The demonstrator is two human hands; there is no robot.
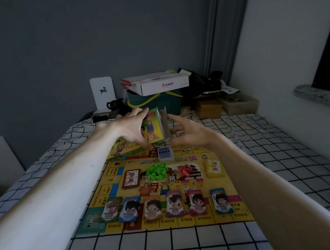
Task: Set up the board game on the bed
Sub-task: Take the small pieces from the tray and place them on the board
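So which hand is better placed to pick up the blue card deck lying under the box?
Probably the right hand: it is open and hovers beside the blue card deck, while the left hand grips the game box.

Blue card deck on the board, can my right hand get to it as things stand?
Probably yes: the right hand hovers open just beside the blue deck, holding nothing, and nothing lies between them; the box sits in the left hand.

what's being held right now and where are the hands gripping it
The left hand holds the game box by its side, above the board's far edge. The right hand is open beside its flap, holding nothing.
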